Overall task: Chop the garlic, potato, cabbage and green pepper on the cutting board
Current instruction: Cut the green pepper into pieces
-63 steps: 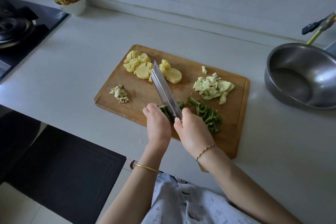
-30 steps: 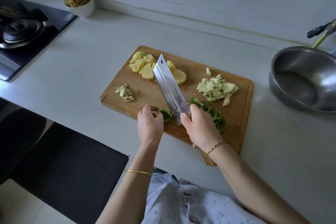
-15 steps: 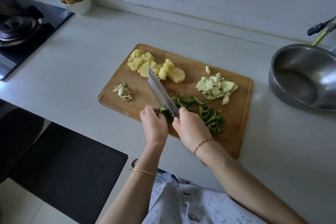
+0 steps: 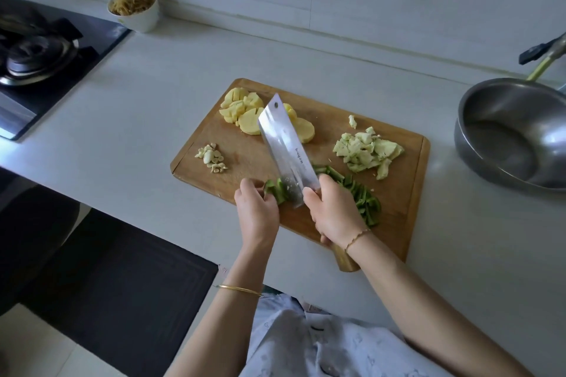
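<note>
Left hand (image 4: 257, 211): fingers (image 4: 248, 188) curled, pinning the green pepper (image 4: 277, 190) at the near edge of the cutting board (image 4: 395, 208).
Right hand (image 4: 332, 211): fingers clamped round the cleaver (image 4: 286, 144), blade lifted over the pepper.
Risk: I judge the blade could nick my left fingertips, just beside its path, if the pepper slips.

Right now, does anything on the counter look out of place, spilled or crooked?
Only small things: the cutting board lies at an angle to the counter edge, and one cabbage scrap sits apart from the cabbage pile.
</note>
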